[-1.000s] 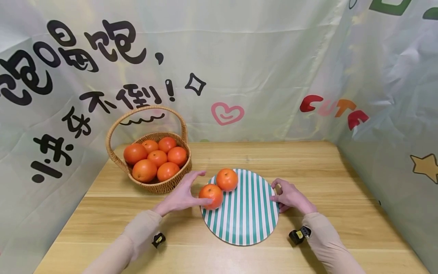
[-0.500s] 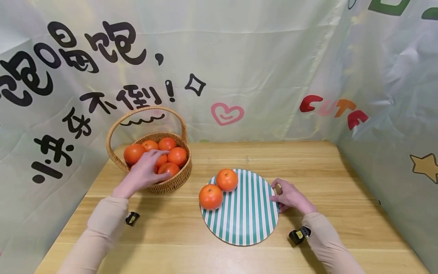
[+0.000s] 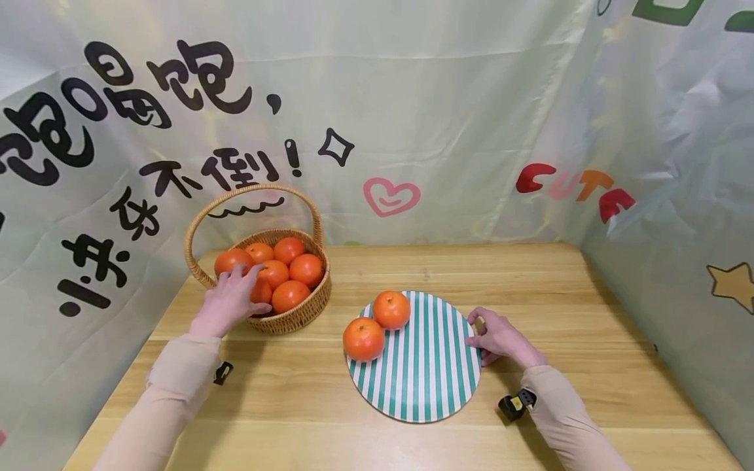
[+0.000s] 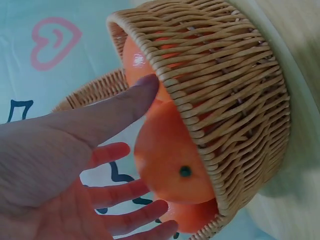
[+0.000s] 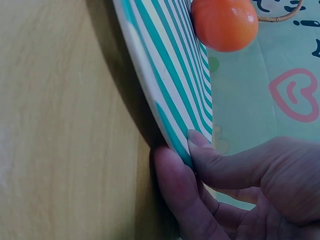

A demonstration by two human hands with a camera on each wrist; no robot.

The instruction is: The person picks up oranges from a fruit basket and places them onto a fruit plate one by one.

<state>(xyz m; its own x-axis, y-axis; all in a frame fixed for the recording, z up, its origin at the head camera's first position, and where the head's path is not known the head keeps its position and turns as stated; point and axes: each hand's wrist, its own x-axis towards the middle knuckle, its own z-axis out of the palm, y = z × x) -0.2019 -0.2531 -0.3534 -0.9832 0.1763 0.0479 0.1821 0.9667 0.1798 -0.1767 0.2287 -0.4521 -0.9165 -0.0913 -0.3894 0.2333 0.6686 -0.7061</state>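
Observation:
My left hand (image 3: 226,302) reaches over the near left side of a wicker basket (image 3: 299,318) that holds several oranges (image 3: 290,297). In the left wrist view its thumb lies by the basket rim, and its spread fingers are beside an orange (image 4: 172,155) with a small green stem mark, not closed round it. My right hand (image 3: 501,337) pinches the right edge of a round plate (image 3: 421,376) with green and white stripes, thumb on top and a finger beneath. Two oranges (image 3: 363,339) sit side by side on the plate's left part.
The tall basket handle (image 3: 259,188) arches over the fruit. Everything stands on a wooden table (image 3: 294,418). A printed cloth (image 3: 459,131) hangs behind the table and along its sides.
My left hand has left the front orange on the plate and moved left to the basket, then shifted slightly further left over the fruit. The right hand and plate have stayed in place.

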